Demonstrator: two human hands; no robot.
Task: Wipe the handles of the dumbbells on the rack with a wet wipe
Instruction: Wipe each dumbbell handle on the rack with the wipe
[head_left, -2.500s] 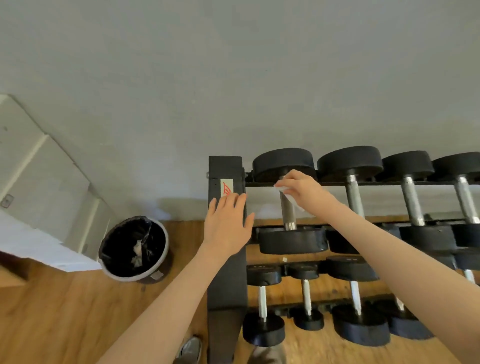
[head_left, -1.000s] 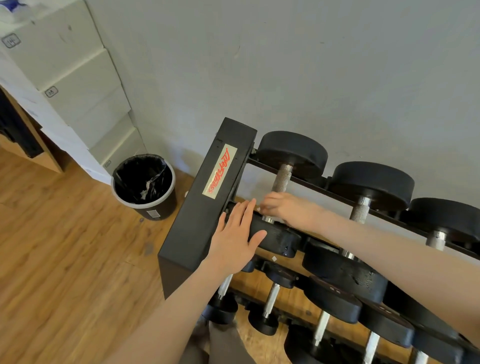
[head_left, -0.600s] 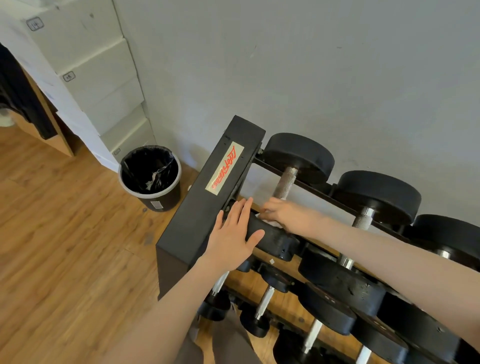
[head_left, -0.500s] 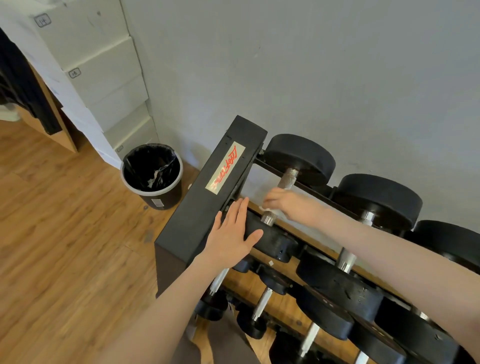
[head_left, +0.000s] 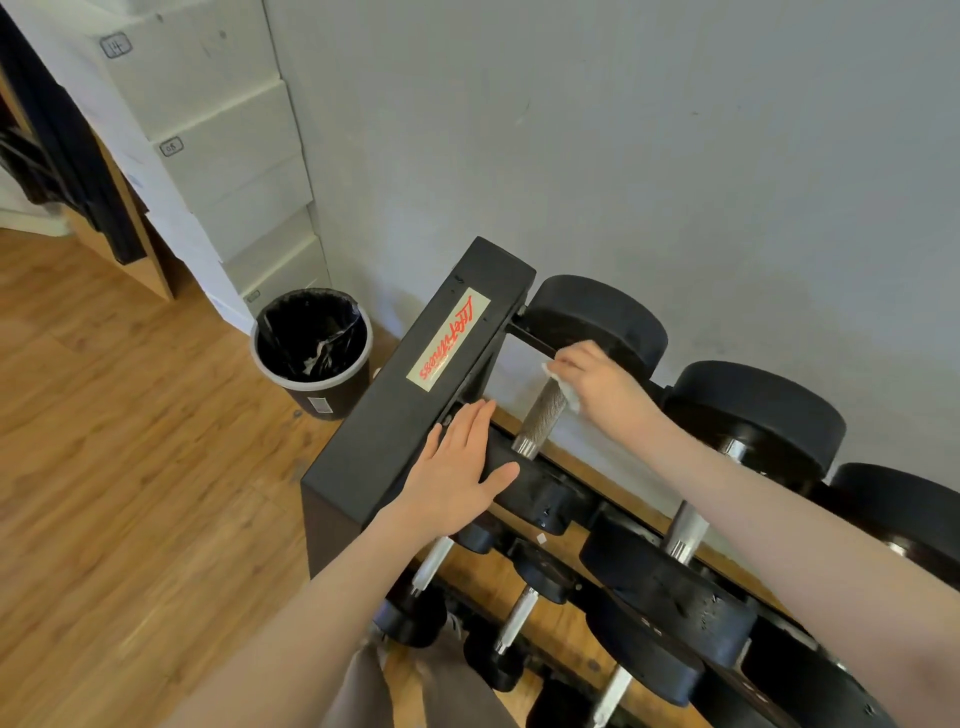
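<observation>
On the rack's top shelf, a wet wipe (head_left: 567, 392) wraps the upper end of the first dumbbell's handle (head_left: 542, 415).

Right hand (head_left: 597, 384) grips wipe and handle, fingers curled; left hand (head_left: 457, 473) lies flat, fingers straight, across the rack (head_left: 410, 410) and the dumbbell's near weight; a bin (head_left: 311, 351) stands left of the rack.

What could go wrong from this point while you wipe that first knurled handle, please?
1. The right hand holds the white wet wipe at the far end of the knurled steel handle; the rough knurling may snag or shred it.
2. The left hand lies flat on the near black dumbbell head, beside the black metal rack frame; if the dumbbell rolls, fingers could be pinched.
</observation>
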